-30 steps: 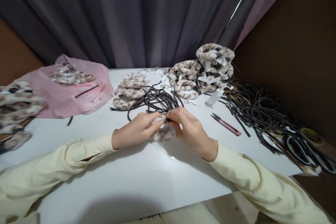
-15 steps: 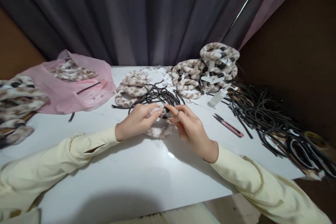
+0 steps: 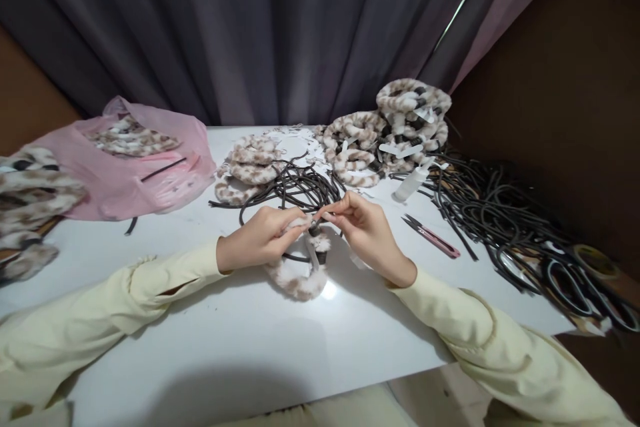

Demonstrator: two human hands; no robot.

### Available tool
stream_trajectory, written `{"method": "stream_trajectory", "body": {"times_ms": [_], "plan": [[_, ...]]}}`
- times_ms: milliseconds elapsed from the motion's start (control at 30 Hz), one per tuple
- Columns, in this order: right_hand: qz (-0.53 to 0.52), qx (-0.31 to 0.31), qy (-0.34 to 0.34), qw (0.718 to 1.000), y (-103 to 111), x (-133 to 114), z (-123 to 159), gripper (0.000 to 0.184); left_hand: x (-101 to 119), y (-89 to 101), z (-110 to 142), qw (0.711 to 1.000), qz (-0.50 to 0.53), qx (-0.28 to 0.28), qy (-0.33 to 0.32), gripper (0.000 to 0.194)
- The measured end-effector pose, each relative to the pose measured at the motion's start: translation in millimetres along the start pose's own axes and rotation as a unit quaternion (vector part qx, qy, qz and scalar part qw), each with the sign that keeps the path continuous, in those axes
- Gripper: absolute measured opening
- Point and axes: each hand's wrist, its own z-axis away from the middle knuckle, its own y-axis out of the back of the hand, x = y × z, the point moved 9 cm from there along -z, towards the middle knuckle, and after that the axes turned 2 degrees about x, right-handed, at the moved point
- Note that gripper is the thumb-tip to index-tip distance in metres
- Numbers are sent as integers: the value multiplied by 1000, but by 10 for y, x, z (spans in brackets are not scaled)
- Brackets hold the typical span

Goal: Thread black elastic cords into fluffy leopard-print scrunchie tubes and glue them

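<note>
A furry white-and-brown ring [image 3: 296,280] hangs below my hands at the middle of the table, with dark bands and a white tag strip on its right side. My left hand [image 3: 260,235] is closed, thumb and fingers pinching the upper part of this ring. Close beside it my right hand [image 3: 367,233] is closed in a pinch at the ring's upper end. Whatever sits between its fingertips is too small to make out. Just behind both hands lies a heap of black cords [image 3: 305,183].
Furry rings [image 3: 253,160] are stacked behind left, and more furry rings [image 3: 413,97] pile up back right. Thread snips [image 3: 431,237], a small bottle [image 3: 413,183], a black cord tangle [image 3: 490,207] and scissors [image 3: 570,287] are at right. A pink bag [image 3: 115,180] lies left.
The furry ring now hangs lower and turned, showing its dark bands and white strip. My right hand has shifted its fingers into a pinch near my left fingertips. The view has moved slightly.
</note>
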Motion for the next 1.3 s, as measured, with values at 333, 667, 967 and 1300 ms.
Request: {"method": "stream_trajectory", "body": {"times_ms": [333,667,967,1300], "plan": [[-128,-129,-132,975,-81,180,-42,22,101,7,22,994,-18,-14,-108,21],[180,-126,135,966,-155,-304,109,18,-245,17,-19,983,143,7,115,33],[158,-62,169,971,-87,-320,73,20,-252,3,-29,985,134,8,107,32],[99,-28,75,992,-54,-149,22,19,-47,14,-12,1000,6,26,-16,20]]}}
